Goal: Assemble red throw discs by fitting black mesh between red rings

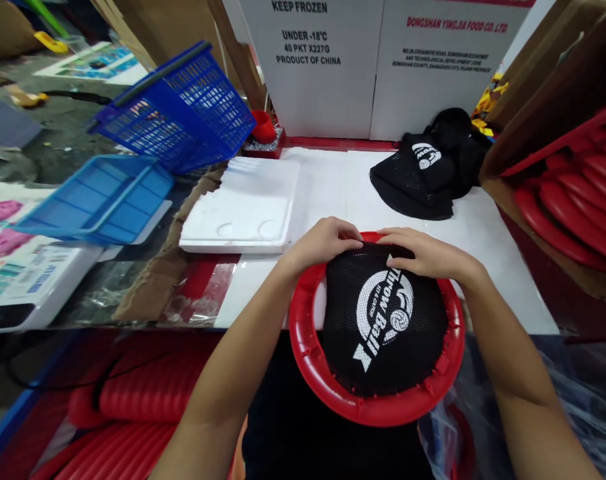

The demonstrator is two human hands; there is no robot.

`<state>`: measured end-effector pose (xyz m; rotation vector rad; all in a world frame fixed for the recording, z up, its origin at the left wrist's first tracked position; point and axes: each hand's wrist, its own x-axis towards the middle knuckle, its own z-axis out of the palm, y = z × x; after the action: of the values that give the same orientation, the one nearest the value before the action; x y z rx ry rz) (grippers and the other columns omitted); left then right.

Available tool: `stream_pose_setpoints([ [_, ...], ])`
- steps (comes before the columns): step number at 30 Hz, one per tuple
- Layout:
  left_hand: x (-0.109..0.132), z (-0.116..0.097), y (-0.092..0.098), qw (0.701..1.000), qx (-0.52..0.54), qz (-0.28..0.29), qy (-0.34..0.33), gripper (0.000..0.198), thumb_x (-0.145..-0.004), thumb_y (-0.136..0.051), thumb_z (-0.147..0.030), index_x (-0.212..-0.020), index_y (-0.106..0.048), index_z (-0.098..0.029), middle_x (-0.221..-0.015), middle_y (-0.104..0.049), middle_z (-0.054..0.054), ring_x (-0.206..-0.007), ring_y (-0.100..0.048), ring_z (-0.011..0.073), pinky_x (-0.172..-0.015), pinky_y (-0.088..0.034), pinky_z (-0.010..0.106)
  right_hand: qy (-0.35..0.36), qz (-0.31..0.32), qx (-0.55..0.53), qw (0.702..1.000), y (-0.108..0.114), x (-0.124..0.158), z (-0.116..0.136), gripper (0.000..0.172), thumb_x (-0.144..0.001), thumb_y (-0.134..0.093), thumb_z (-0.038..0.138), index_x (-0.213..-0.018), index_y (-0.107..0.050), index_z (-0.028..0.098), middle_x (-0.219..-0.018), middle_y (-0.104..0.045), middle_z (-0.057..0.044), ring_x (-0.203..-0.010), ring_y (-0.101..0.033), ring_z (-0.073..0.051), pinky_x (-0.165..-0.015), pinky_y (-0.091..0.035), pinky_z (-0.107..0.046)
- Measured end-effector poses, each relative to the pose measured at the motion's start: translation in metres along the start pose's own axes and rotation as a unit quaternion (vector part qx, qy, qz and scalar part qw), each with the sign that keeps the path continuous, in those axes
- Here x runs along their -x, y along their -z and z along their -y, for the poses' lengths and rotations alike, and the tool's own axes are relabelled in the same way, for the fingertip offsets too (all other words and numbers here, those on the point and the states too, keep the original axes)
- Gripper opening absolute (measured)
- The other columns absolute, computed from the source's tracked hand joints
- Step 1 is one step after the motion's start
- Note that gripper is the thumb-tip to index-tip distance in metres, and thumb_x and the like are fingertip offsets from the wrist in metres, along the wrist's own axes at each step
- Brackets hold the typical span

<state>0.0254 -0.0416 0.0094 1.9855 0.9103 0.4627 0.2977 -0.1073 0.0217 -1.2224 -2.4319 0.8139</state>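
Observation:
A red plastic ring rests against the table's front edge, tilted toward me. Black mesh netting with a white "Throw Ball" print spans most of it, and a gap shows between net and ring at the upper left. My left hand grips the net's edge at the ring's far side, fingers curled over the rim. Just right of it, my right hand is closed on the net and rim, with its thumb on the mesh. The fingertips of both hands are partly hidden behind the rim.
More black nets lie at the back right, beside a carton of red rings. To the left are a white foam lid, a light-blue tray and a blue basket. Red rings fill a bin below.

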Motion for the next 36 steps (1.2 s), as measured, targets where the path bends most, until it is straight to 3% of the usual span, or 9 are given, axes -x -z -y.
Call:
stream_pose_setpoints([
  [4, 0.000, 0.003, 0.001, 1.000, -0.010, -0.025, 0.000, 0.016, -0.092, -0.068, -0.028, -0.091, -0.082, -0.020, -0.089, -0.081, 0.005, -0.085, -0.071, 0.0199, -0.082, -0.053, 0.036, -0.008, -0.035, -0.025, 0.999, 0.004, -0.004, -0.002, 0.016, -0.098, -0.064, 0.034, -0.102, -0.075, 0.024, -0.138, -0.072, -0.009, -0.130, -0.066, -0.030, -0.115, -0.048, -0.050],
  [8, 0.001, 0.007, 0.005, 0.999, -0.028, -0.035, 0.010, 0.017, -0.091, -0.066, -0.029, -0.091, -0.081, -0.020, -0.092, -0.082, 0.006, -0.085, -0.072, 0.0214, -0.082, -0.054, 0.038, -0.045, -0.083, -0.094, 0.991, 0.003, -0.006, -0.009, 0.018, -0.092, -0.071, 0.039, -0.086, -0.070, 0.022, -0.129, -0.076, -0.008, -0.118, -0.069, -0.029, -0.106, -0.052, -0.046],
  [12, 0.002, 0.011, 0.012, 0.999, -0.026, -0.024, 0.025, 0.018, -0.090, -0.065, -0.028, -0.092, -0.082, -0.021, -0.095, -0.083, 0.007, -0.086, -0.073, 0.0226, -0.083, -0.054, 0.039, -0.057, -0.077, -0.136, 0.986, 0.003, -0.008, -0.015, 0.023, -0.095, -0.066, 0.041, -0.085, -0.071, 0.022, -0.127, -0.073, -0.008, -0.109, -0.068, -0.025, -0.094, -0.056, -0.042],
  [15, 0.004, 0.012, 0.014, 0.998, -0.032, -0.037, 0.025, 0.019, -0.089, -0.065, -0.026, -0.091, -0.083, -0.020, -0.095, -0.083, 0.007, -0.087, -0.073, 0.0229, -0.084, -0.054, 0.039, -0.054, -0.090, -0.095, 0.990, 0.000, -0.011, -0.016, 0.025, -0.098, -0.060, 0.040, -0.087, -0.073, 0.022, -0.119, -0.070, -0.009, -0.102, -0.066, -0.025, -0.090, -0.056, -0.043],
  [22, 0.004, 0.011, 0.014, 0.981, -0.174, -0.077, -0.019, 0.022, -0.090, -0.065, -0.026, -0.099, -0.086, -0.025, -0.098, -0.082, 0.007, -0.094, -0.070, 0.0258, -0.095, -0.052, 0.045, -0.040, -0.163, 0.061, 0.984, -0.017, -0.016, -0.012, 0.036, -0.105, -0.047, 0.035, -0.088, -0.075, 0.021, -0.120, -0.062, -0.015, -0.111, -0.061, -0.031, -0.105, -0.052, -0.052],
  [25, 0.003, 0.010, 0.014, 0.968, -0.235, -0.082, -0.030, 0.024, -0.093, -0.064, -0.028, -0.103, -0.086, -0.025, -0.099, -0.081, 0.009, -0.099, -0.067, 0.0287, -0.097, -0.049, 0.048, -0.080, -0.159, 0.079, 0.981, -0.014, -0.023, -0.017, 0.030, -0.101, -0.054, 0.033, -0.086, -0.077, 0.021, -0.122, -0.064, -0.015, -0.116, -0.059, -0.034, -0.108, -0.050, -0.056],
  [29, 0.005, 0.008, 0.021, 0.980, -0.189, -0.053, -0.009, 0.021, -0.091, -0.067, -0.025, -0.098, -0.086, -0.023, -0.098, -0.083, 0.007, -0.094, -0.071, 0.0258, -0.094, -0.050, 0.043, -0.156, -0.108, 0.029, 0.981, -0.010, -0.035, -0.023, 0.020, -0.094, -0.065, 0.029, -0.082, -0.078, 0.021, -0.111, -0.067, -0.013, -0.102, -0.063, -0.030, -0.100, -0.054, -0.052],
  [34, 0.010, 0.009, 0.028, 0.994, -0.107, -0.033, 0.018, 0.016, -0.086, -0.071, -0.025, -0.094, -0.086, -0.022, -0.093, -0.083, 0.005, -0.085, -0.073, 0.0216, -0.086, -0.053, 0.037, -0.104, -0.148, 0.167, 0.969, -0.015, -0.031, -0.012, 0.029, -0.102, -0.056, 0.029, -0.092, -0.082, 0.021, -0.115, -0.068, -0.014, -0.109, -0.057, -0.033, -0.099, -0.049, -0.054],
  [36, 0.010, 0.008, 0.027, 0.990, -0.134, -0.033, -0.003, 0.017, -0.087, -0.071, -0.024, -0.095, -0.086, -0.023, -0.094, -0.083, 0.006, -0.089, -0.073, 0.0226, -0.090, -0.053, 0.038, -0.094, -0.141, 0.150, 0.974, -0.012, -0.028, -0.012, 0.028, -0.101, -0.056, 0.027, -0.091, -0.081, 0.020, -0.111, -0.069, -0.013, -0.106, -0.058, -0.030, -0.098, -0.049, -0.050],
])
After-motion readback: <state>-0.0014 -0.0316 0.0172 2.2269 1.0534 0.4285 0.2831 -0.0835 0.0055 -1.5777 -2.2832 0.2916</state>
